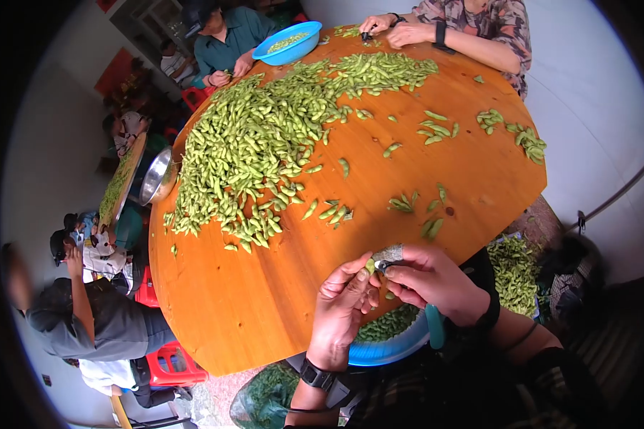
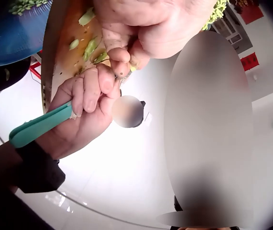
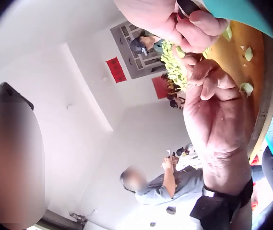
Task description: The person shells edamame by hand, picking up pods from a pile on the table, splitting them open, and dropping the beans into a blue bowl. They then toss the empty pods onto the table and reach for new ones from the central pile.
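Observation:
Close in front of the body, my left hand [image 1: 343, 304] pinches a green soybean pod [image 1: 371, 265] between thumb and fingertips. Meeting it there, my right hand [image 1: 440, 279] has its fingers curled round a tool with a teal handle [image 2: 40, 125]; its working end is hidden among the fingers. A small black piece [image 1: 383, 265] shows at the right fingertips, and a grey patterned wrap [image 1: 388, 253] covers one finger. Below both hands sits a blue basin [image 1: 390, 352] with shelled green beans [image 1: 390, 325] inside.
A large pile of pods [image 1: 257, 143] covers the far left of the wooden table [image 1: 243, 300]. Loose pods [image 1: 404, 203] lie nearer. Another blue basin [image 1: 288, 44] and a metal bowl [image 1: 157, 176] stand at its edge. A bag of pods [image 1: 514, 275] is right of the table. People sit around.

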Demonstrator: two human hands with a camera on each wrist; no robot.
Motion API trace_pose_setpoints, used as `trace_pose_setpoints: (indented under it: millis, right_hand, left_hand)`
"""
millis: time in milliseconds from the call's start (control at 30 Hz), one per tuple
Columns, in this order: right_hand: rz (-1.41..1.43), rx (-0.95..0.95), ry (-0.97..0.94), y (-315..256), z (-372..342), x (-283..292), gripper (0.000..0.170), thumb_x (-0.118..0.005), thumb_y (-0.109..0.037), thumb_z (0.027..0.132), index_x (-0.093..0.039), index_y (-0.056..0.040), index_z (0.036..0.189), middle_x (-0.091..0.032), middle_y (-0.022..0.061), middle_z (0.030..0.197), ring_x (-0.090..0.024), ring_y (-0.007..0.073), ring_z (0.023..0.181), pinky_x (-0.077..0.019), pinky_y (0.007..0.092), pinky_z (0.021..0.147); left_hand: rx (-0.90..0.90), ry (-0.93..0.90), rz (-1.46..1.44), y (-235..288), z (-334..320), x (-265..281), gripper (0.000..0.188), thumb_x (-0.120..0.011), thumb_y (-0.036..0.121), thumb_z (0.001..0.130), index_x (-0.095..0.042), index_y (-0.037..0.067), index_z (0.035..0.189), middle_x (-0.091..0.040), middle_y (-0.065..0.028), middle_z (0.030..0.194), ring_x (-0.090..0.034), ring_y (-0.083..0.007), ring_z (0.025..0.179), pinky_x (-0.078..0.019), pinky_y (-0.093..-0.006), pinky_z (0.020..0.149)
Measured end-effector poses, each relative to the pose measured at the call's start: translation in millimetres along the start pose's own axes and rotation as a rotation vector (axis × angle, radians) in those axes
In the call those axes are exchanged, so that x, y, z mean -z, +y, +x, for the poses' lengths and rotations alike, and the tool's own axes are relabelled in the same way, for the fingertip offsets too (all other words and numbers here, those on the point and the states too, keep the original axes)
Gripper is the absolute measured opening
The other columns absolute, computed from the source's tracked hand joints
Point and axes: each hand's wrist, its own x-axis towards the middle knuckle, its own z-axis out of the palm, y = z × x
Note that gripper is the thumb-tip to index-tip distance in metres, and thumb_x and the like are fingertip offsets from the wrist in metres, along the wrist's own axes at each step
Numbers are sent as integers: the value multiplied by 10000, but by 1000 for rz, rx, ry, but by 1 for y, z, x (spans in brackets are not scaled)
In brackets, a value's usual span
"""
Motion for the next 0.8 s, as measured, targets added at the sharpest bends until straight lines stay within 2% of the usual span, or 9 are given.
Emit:
trace_pose_setpoints:
  millis: [100, 200, 267, 333, 533, 600, 633, 667, 800]
  right_hand:
    - [52, -56, -25, -8, -1, 2, 133, -507, -127, 981, -598, -31, 1000, -509, -26, 675, -416, 16, 524, -294, 187, 457]
    - [125, -104, -56, -7, 2, 7, 128, -517, -133, 976, -593, -30, 986, -511, -26, 677, -413, 18, 516, -296, 188, 454]
    - [9, -98, -61, -7, 4, 8, 126, -521, -133, 974, -593, -30, 981, -520, -24, 686, -417, 18, 518, -306, 188, 457]
    - [-27, -67, -55, -7, 1, 3, 121, -525, -118, 972, -595, -21, 987, -535, -19, 700, -430, 16, 527, -322, 188, 467]
    - [-21, 12, -5, -5, 2, -4, 145, -524, -70, 983, -607, -28, 1093, -565, -8, 718, -459, 25, 522, -339, 184, 457]
    - [-9, 26, -4, 1, 4, -4, 140, -518, -65, 983, -606, -27, 1084, -566, -10, 723, -457, 26, 520, -344, 185, 457]
    - [8, 40, 4, 2, 5, -6, 93, -522, -69, 974, -592, -15, 1005, -562, -2, 718, -459, 30, 524, -349, 192, 463]
    - [25, 53, 11, 2, 6, -7, 95, -526, -73, 965, -577, -3, 925, -558, 5, 712, -461, 35, 528, -355, 199, 470]
    - [32, 27, 8, 1, 4, -7, 95, -516, -54, 960, -591, 3, 953, -568, -1, 715, -476, 35, 551, -376, 203, 484]
  left_hand:
    - [-5, -9, -93, -5, 0, 3, 320, -587, 103, 962, -587, 52, 1278, -639, -60, 888, -578, -120, 659, -478, -229, 573]
    - [68, -86, -334, -5, 1, 4, 320, -580, 97, 968, -582, 49, 1285, -634, -43, 888, -560, -107, 683, -455, -221, 609]
    - [72, -24, -301, 0, -1, -8, 329, -591, 75, 960, -547, 24, 1282, -631, -52, 895, -564, -94, 682, -467, -212, 584]
    - [-176, 14, 215, 1, -2, -16, 305, -579, 44, 959, -520, 4, 1256, -625, -63, 896, -577, -92, 637, -480, -203, 525]
    - [-423, 70, 677, -3, 1, -15, 110, -524, 42, 986, -503, -6, 1084, -646, -53, 725, -582, -93, 536, -475, -217, 486]
    - [-651, 163, 1271, -5, 3, -11, 100, -506, 38, 991, -509, -2, 1082, -644, -57, 704, -566, -83, 513, -457, -226, 472]
    - [-797, 189, 1324, -7, 7, -11, 107, -480, 64, 1006, -514, 1, 1086, -605, -36, 648, -531, -70, 481, -437, -236, 456]
    - [-794, 191, 1324, -6, 7, -12, 107, -480, 64, 1006, -514, 1, 1086, -605, -36, 648, -531, -70, 481, -437, -236, 456]
    - [-622, 159, 1045, 1, 6, -13, 166, -420, 114, 1034, -512, 9, 1123, -535, -2, 640, -469, -62, 471, -378, -224, 421]
